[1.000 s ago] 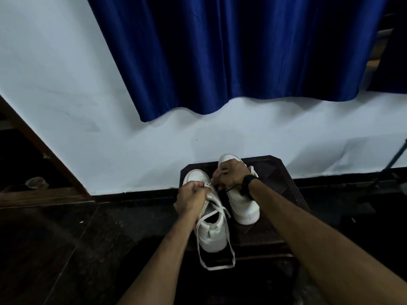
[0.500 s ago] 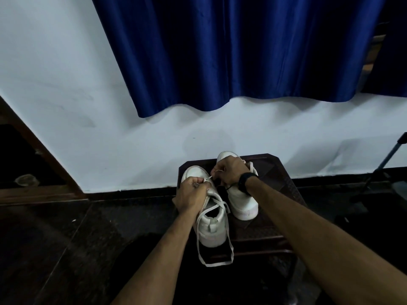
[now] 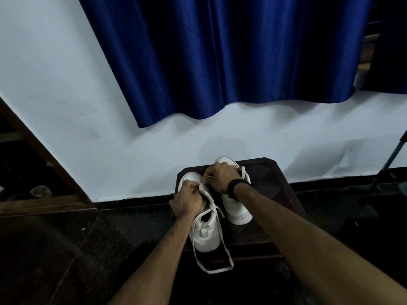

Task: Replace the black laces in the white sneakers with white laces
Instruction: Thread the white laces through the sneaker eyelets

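Where the dark stool [image 3: 279, 194] begins nearest the viewer, a loop of white lace [image 3: 217, 256] trails off its front edge from the left sneaker [image 3: 206, 234]. Above that shoe, the left hand [image 3: 187, 202] and right hand [image 3: 220, 178] each pinch the lace with curled fingers. The right sneaker [image 3: 236, 211] stands just beside. Beyond, a blue curtain [image 3: 220, 58] hangs on a white wall [image 3: 66, 95].
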`<state>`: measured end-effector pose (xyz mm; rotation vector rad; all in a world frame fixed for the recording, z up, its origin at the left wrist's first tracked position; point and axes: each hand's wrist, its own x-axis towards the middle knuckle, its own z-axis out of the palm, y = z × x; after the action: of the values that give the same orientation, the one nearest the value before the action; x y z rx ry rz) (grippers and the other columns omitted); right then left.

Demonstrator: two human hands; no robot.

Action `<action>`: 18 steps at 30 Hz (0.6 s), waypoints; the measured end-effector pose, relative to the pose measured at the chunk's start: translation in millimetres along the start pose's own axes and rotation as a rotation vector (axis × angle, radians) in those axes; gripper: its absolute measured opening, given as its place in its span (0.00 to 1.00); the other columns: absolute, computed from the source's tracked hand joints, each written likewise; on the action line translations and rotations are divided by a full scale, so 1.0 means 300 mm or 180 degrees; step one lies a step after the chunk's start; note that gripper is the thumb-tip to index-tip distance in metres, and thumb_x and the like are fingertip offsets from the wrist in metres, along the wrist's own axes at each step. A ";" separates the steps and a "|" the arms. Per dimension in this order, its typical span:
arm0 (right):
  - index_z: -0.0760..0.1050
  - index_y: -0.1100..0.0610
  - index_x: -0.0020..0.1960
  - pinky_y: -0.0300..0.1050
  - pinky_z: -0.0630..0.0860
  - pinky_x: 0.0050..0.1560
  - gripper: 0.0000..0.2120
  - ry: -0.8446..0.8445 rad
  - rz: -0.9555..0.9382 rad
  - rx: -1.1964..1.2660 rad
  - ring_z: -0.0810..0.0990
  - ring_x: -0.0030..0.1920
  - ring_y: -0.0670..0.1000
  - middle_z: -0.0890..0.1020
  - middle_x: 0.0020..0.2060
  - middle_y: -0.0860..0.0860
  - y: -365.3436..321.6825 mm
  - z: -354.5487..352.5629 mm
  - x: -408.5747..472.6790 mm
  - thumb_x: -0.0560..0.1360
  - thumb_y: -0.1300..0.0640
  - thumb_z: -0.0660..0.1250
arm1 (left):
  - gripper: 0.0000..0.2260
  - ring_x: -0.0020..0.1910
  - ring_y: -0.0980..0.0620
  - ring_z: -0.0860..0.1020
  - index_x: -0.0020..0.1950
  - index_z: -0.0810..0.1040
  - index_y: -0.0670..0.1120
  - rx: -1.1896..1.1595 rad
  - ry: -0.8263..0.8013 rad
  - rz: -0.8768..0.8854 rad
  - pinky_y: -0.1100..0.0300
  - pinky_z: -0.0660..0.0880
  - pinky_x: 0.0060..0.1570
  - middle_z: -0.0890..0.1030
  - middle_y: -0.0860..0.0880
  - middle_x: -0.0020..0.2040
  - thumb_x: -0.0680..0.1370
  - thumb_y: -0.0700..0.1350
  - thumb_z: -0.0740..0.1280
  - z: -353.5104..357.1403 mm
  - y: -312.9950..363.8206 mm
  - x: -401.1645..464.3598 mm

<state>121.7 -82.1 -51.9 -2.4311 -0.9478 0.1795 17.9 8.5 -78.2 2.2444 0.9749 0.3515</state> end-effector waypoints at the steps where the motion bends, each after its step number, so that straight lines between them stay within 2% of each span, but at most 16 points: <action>1: 0.83 0.47 0.47 0.46 0.76 0.48 0.06 0.0007 -0.0016 -0.0016 0.81 0.51 0.54 0.84 0.49 0.51 0.000 0.000 0.001 0.74 0.54 0.67 | 0.10 0.60 0.42 0.76 0.56 0.76 0.54 0.0011 0.0008 0.0015 0.49 0.67 0.64 0.82 0.47 0.57 0.78 0.44 0.61 0.002 0.003 -0.002; 10: 0.84 0.47 0.46 0.44 0.76 0.51 0.06 -0.0035 0.0050 0.0245 0.80 0.53 0.52 0.85 0.47 0.51 0.008 -0.005 0.002 0.73 0.55 0.69 | 0.08 0.55 0.40 0.79 0.55 0.77 0.54 0.0113 0.0226 0.0365 0.50 0.73 0.55 0.84 0.46 0.52 0.77 0.47 0.66 0.018 -0.008 -0.004; 15: 0.84 0.47 0.47 0.44 0.75 0.50 0.08 0.0006 0.0068 0.0115 0.80 0.53 0.53 0.84 0.49 0.52 0.002 -0.004 -0.001 0.74 0.55 0.67 | 0.09 0.54 0.39 0.80 0.54 0.80 0.51 -0.0100 0.0349 0.0616 0.52 0.74 0.50 0.85 0.45 0.52 0.76 0.42 0.66 0.021 -0.012 -0.003; 18: 0.83 0.47 0.48 0.43 0.74 0.48 0.08 0.0022 0.0049 0.0096 0.80 0.53 0.54 0.84 0.50 0.53 -0.001 -0.003 -0.001 0.74 0.54 0.67 | 0.12 0.55 0.41 0.80 0.55 0.82 0.48 -0.0359 0.0368 0.0639 0.53 0.75 0.51 0.85 0.46 0.53 0.75 0.38 0.65 0.021 -0.017 0.002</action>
<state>121.6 -82.6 -51.0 -2.4106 -0.9172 0.1896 18.6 8.6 -86.3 2.2432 0.7681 0.6157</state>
